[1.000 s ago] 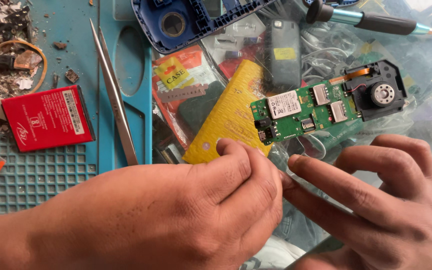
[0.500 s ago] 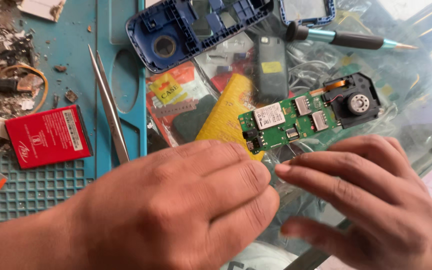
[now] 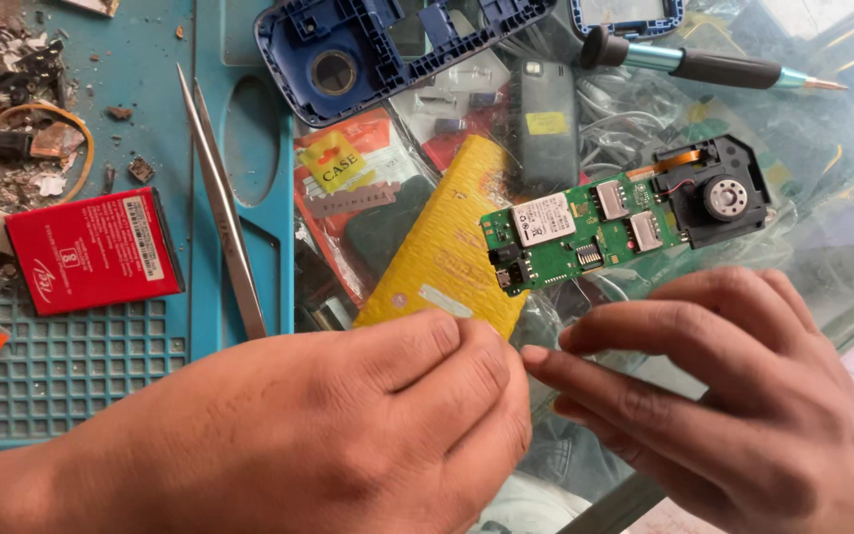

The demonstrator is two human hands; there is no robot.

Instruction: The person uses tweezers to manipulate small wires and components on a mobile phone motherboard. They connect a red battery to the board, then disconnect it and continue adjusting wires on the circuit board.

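Circuit board [image 3: 585, 232] behind both hands, partly on pad [image 3: 447, 247]. Tweezers [image 3: 224, 222] left of pad; battery [image 3: 91, 247] further left. Screwdriver [image 3: 714, 67] behind board.

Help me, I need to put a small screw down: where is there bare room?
Free: the grid mat below the red battery, and its smooth strip right of the tweezers. Crowded: debris top left, and around the green circuit board.

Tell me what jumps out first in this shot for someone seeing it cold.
The two hands, left hand and right hand, fill the foreground with fingertips pinched together at bottom centre; whatever they pinch is too small to tell. Just above them lies a green circuit board with a black speaker module at its right end. On the teal mat at left sit a red battery and steel tweezers.
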